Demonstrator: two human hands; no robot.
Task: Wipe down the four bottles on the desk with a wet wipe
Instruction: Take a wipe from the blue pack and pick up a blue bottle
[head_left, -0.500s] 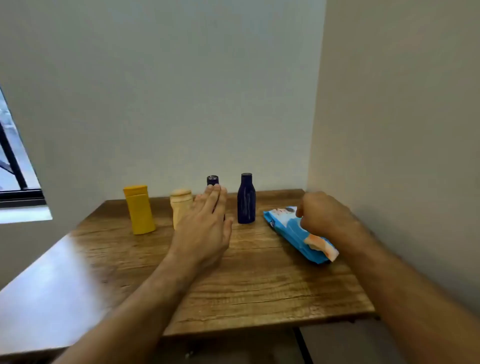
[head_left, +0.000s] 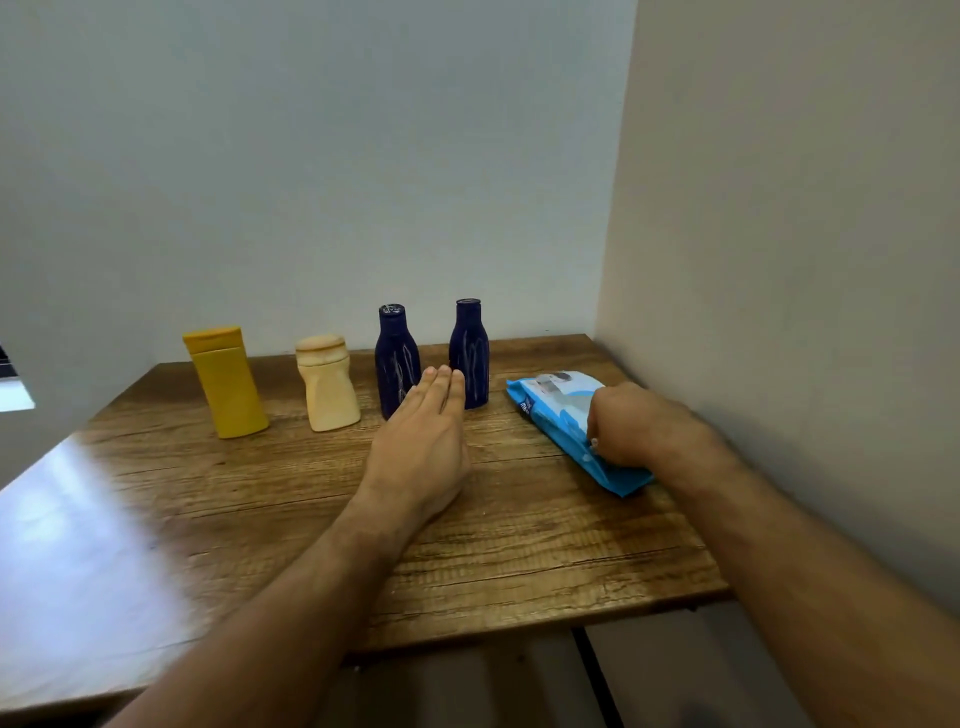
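Right now the right hand (head_left: 631, 423) pinches the soft, crinkly wipe pack (head_left: 558, 415) on the bench (head_left: 519, 545), near its top opening, while the left hand (head_left: 423, 447) hovers flat and released; the 4 bottles (head_left: 397, 364) stand behind, probably light and tippy, best gripped round the body

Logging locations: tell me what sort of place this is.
Probably a plain room corner, home or office: a wooden desk against bare walls, a window edge at left, four bottles and a wipes pack.

Wood desk (head_left: 519, 545): yellow bottle (head_left: 227, 383), cream bottle (head_left: 328, 384), 2 navy bottles (head_left: 397, 358), blue wipes pack (head_left: 561, 415).
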